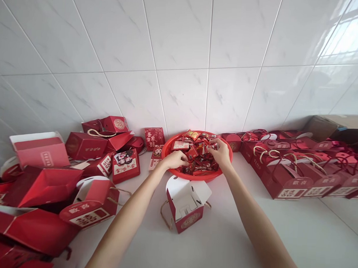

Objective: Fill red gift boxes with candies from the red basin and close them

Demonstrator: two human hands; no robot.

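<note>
Both of my hands reach into a red plastic basin (195, 177) heaped with wrapped candies (199, 150). My left hand (177, 160) is at the basin's left front, its fingers bent down and closed among the wrappers; what they grip is hidden. On the right side, my right hand (220, 152) has thumb and fingers pinched at a wrapped candy. Just in front of the basin, between my forearms, a small red gift box (189, 223) stands with its white-lined flaps open and twine handles hanging at its sides. No candy is visible inside it.
Several open red boxes (46, 187) are piled at the left. Closed red gift boxes (289, 182) stand in rows at the right, near a brown carton (339, 121). A flat red packet (154, 137) leans by the tiled wall (180, 98) behind.
</note>
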